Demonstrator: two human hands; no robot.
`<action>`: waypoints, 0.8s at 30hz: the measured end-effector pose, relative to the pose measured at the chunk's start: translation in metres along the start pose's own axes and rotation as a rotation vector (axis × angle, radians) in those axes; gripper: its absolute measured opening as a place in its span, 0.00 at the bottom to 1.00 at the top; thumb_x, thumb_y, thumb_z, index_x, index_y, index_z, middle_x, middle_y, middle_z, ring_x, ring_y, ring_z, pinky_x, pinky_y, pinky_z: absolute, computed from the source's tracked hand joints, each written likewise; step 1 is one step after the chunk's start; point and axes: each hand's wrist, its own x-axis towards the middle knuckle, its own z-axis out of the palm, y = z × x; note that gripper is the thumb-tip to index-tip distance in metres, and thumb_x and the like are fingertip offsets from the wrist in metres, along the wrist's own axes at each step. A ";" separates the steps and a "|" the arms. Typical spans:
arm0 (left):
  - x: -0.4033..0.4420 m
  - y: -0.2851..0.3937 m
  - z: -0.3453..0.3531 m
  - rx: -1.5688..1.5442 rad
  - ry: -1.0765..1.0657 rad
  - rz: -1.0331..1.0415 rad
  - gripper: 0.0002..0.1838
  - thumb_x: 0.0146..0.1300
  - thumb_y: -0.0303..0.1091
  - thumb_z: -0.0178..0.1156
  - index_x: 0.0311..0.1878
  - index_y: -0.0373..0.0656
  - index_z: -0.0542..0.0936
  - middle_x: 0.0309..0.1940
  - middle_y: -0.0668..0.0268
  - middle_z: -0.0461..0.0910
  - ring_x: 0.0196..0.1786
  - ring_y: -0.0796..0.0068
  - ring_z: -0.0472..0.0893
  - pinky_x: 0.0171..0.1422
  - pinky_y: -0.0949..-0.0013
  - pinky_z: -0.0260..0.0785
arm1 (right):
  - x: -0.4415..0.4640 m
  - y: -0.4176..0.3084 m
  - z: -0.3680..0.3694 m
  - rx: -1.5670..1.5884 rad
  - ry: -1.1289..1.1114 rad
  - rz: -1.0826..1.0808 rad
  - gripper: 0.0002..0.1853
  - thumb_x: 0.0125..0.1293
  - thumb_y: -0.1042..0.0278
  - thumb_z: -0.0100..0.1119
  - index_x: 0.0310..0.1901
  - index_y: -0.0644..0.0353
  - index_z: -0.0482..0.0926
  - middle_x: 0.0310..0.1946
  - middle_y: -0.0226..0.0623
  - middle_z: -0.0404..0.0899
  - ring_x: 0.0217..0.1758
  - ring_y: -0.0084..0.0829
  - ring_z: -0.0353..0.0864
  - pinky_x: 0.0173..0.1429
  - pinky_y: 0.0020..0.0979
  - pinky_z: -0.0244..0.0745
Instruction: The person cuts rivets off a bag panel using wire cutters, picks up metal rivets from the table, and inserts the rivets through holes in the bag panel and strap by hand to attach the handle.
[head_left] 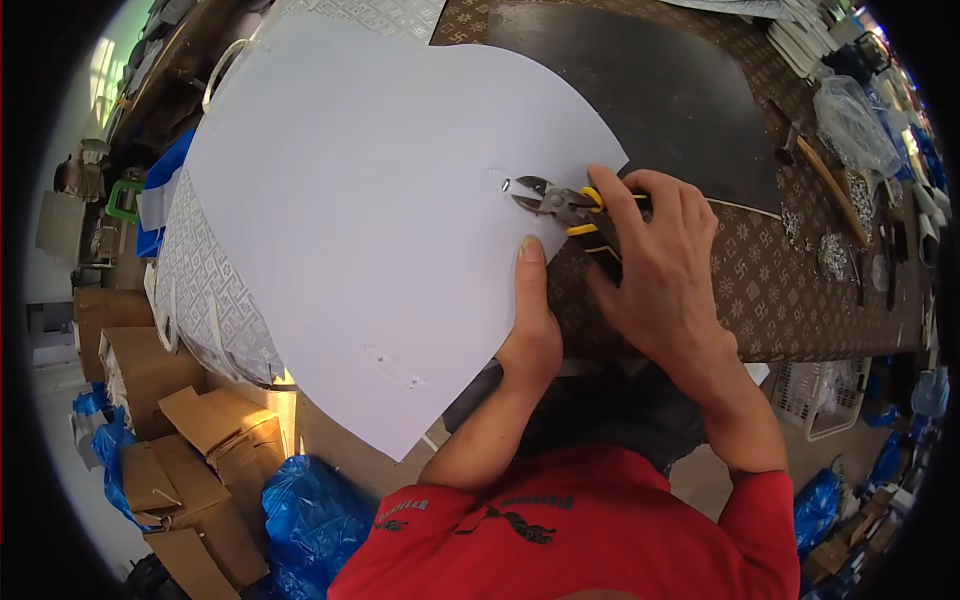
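presently holding cutting pliers (pixel 560 203) in right hand (pixel 662 245), with fingers curled round spread handles and blades apparently parted, just beside small metal fitting (pixel 506 185) near right-hand side of white sheet (pixel 370 210). pinching sheet edge in left hand (pixel 533 315), with thumb pressed on top; cannot tell placement of its other fingers, hidden underneath. found white sheet spread across tabletop (pixel 740 280); cannot tell whether flat on it or slightly raised. judged at risk of nicking or tearing sheet around fitting, by closing blades tilted or too low. also liable to catch left thumb, placed near blades, by a slip or sudden jerk. liable, too, to skew or crease sheet, by loosening left pinch against pull of overhanging corner. noted near corner of sheet reaching past tabletop edge, above floor, close to blue plastic bag (pixel 315 525). noted right corner overlapping dark board (pixel 650 95). judged adequate room to right for drawing pliers back, well short of hammer (pixel 832 188) and transparent bag (pixel 855 125); tighter toward left hand, with little margin between thumb and blades.
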 end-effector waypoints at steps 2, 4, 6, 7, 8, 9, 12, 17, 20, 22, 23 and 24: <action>-0.001 0.000 0.002 0.008 0.012 -0.006 0.24 0.76 0.26 0.54 0.72 0.34 0.67 0.68 0.56 0.73 0.69 0.64 0.73 0.75 0.61 0.65 | 0.001 -0.002 0.002 -0.005 0.008 0.003 0.42 0.48 0.74 0.73 0.69 0.54 0.72 0.58 0.45 0.70 0.64 0.50 0.68 0.71 0.51 0.60; -0.002 0.001 0.003 0.020 0.047 -0.012 0.23 0.77 0.26 0.53 0.73 0.34 0.67 0.68 0.56 0.73 0.69 0.64 0.73 0.75 0.61 0.65 | 0.002 -0.004 0.004 -0.005 0.014 0.003 0.42 0.48 0.74 0.73 0.69 0.53 0.72 0.58 0.45 0.70 0.64 0.49 0.68 0.71 0.51 0.59; -0.001 0.000 0.001 0.022 0.037 -0.007 0.23 0.77 0.26 0.53 0.73 0.34 0.67 0.68 0.56 0.72 0.69 0.65 0.73 0.74 0.61 0.66 | 0.002 -0.004 0.005 -0.008 0.018 -0.002 0.42 0.48 0.73 0.73 0.70 0.53 0.72 0.57 0.44 0.70 0.63 0.49 0.68 0.71 0.51 0.59; -0.001 0.000 0.000 0.022 0.029 -0.004 0.23 0.77 0.26 0.52 0.73 0.34 0.67 0.68 0.57 0.72 0.69 0.65 0.73 0.74 0.62 0.66 | 0.001 -0.004 0.006 -0.010 0.019 -0.003 0.41 0.49 0.72 0.73 0.70 0.53 0.72 0.57 0.44 0.70 0.63 0.49 0.68 0.71 0.51 0.59; -0.001 0.000 -0.001 0.023 0.021 0.000 0.23 0.77 0.25 0.52 0.73 0.34 0.66 0.68 0.57 0.72 0.69 0.65 0.73 0.74 0.62 0.66 | 0.001 -0.004 0.005 -0.010 0.019 -0.001 0.41 0.49 0.72 0.73 0.70 0.53 0.72 0.57 0.44 0.70 0.63 0.49 0.68 0.71 0.51 0.59; -0.002 0.001 -0.001 0.023 0.021 -0.001 0.23 0.77 0.25 0.52 0.73 0.34 0.66 0.68 0.57 0.72 0.69 0.65 0.73 0.74 0.62 0.66 | 0.001 -0.005 0.005 -0.027 0.020 -0.005 0.41 0.49 0.72 0.73 0.70 0.52 0.72 0.57 0.44 0.70 0.63 0.49 0.68 0.71 0.51 0.59; -0.003 0.010 0.001 0.184 -0.039 -0.088 0.26 0.81 0.34 0.49 0.76 0.34 0.63 0.73 0.55 0.68 0.74 0.62 0.68 0.78 0.62 0.60 | 0.002 -0.006 0.004 -0.061 0.021 -0.012 0.41 0.50 0.71 0.73 0.70 0.51 0.72 0.56 0.45 0.70 0.62 0.48 0.68 0.71 0.51 0.59; -0.003 0.002 -0.003 0.015 0.037 -0.045 0.23 0.77 0.25 0.52 0.73 0.35 0.67 0.68 0.57 0.73 0.69 0.66 0.74 0.73 0.62 0.67 | 0.003 -0.004 0.005 -0.035 0.007 -0.023 0.40 0.49 0.72 0.73 0.68 0.52 0.74 0.54 0.44 0.71 0.59 0.46 0.69 0.65 0.49 0.62; -0.004 0.009 -0.003 0.126 -0.037 -0.062 0.24 0.81 0.33 0.50 0.74 0.33 0.66 0.71 0.55 0.70 0.71 0.63 0.70 0.76 0.63 0.62 | 0.006 -0.002 0.004 -0.028 -0.002 -0.023 0.39 0.48 0.72 0.74 0.67 0.52 0.75 0.51 0.43 0.73 0.57 0.44 0.71 0.61 0.46 0.64; -0.005 0.005 -0.005 0.081 -0.026 -0.040 0.22 0.80 0.30 0.51 0.73 0.33 0.67 0.69 0.56 0.72 0.70 0.65 0.72 0.75 0.63 0.64 | 0.006 0.004 0.006 0.033 -0.024 -0.062 0.39 0.47 0.72 0.74 0.66 0.53 0.76 0.47 0.41 0.74 0.53 0.43 0.73 0.56 0.43 0.65; -0.005 0.002 -0.006 0.036 -0.011 -0.017 0.21 0.78 0.27 0.52 0.71 0.34 0.68 0.66 0.57 0.74 0.68 0.67 0.73 0.73 0.64 0.66 | 0.006 0.006 0.007 0.063 -0.035 -0.083 0.39 0.47 0.72 0.74 0.66 0.54 0.76 0.45 0.40 0.75 0.51 0.42 0.74 0.54 0.41 0.66; -0.005 0.001 -0.006 -0.008 0.005 0.006 0.21 0.77 0.24 0.53 0.70 0.34 0.70 0.64 0.58 0.75 0.66 0.68 0.75 0.72 0.64 0.68 | 0.006 0.007 0.007 0.060 -0.032 -0.083 0.39 0.47 0.72 0.74 0.66 0.54 0.76 0.45 0.40 0.75 0.51 0.42 0.74 0.54 0.41 0.66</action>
